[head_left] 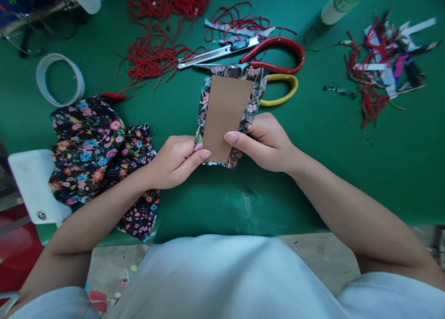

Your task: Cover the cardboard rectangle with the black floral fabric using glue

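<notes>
Cardboard [225,117] bordered by dark floral fabric [253,108] is held over the green table [365,170] in the head view. The left hand [175,161] pinches its lower left corner; the right hand [271,143] grips its right edge, thumb on the board's face. Just beyond lie a craft knife [208,55] and red-handled scissors [301,54]. More floral cloth [86,147] lies left.

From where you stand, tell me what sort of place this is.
Probably a fabric-craft workspace, though I can't tell whether home or workshop: the green tabletop holds scissors, tangled red cord and floral cloth.
</notes>
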{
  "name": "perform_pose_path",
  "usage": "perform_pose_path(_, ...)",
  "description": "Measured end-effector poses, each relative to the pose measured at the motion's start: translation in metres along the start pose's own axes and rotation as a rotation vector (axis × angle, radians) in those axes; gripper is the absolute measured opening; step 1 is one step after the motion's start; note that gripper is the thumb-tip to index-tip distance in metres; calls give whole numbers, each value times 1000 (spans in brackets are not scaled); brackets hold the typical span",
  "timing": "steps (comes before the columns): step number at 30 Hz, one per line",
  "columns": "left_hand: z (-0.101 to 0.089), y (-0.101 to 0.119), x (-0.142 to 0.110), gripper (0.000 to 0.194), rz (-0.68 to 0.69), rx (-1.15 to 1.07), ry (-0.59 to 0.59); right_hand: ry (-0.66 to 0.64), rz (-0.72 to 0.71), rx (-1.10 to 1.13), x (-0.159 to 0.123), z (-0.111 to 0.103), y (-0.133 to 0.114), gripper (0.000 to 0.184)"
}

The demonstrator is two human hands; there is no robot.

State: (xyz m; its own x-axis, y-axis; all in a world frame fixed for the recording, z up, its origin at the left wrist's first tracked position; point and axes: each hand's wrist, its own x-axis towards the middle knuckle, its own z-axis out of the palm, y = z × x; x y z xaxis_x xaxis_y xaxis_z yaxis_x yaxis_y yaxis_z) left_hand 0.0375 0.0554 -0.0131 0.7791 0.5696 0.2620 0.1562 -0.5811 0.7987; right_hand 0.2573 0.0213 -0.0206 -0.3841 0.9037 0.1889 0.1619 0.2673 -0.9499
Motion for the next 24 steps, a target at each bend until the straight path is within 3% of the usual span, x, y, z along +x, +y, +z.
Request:
perform_pose_path(11, 0, 0, 0, 37, 16, 0, 5, 29, -23, -111, 1, 0, -2, 52)
perform_pose_path(24, 0, -2, -1, 35, 12, 12, -15, 32, -2, -44, 0, 1, -1, 50)
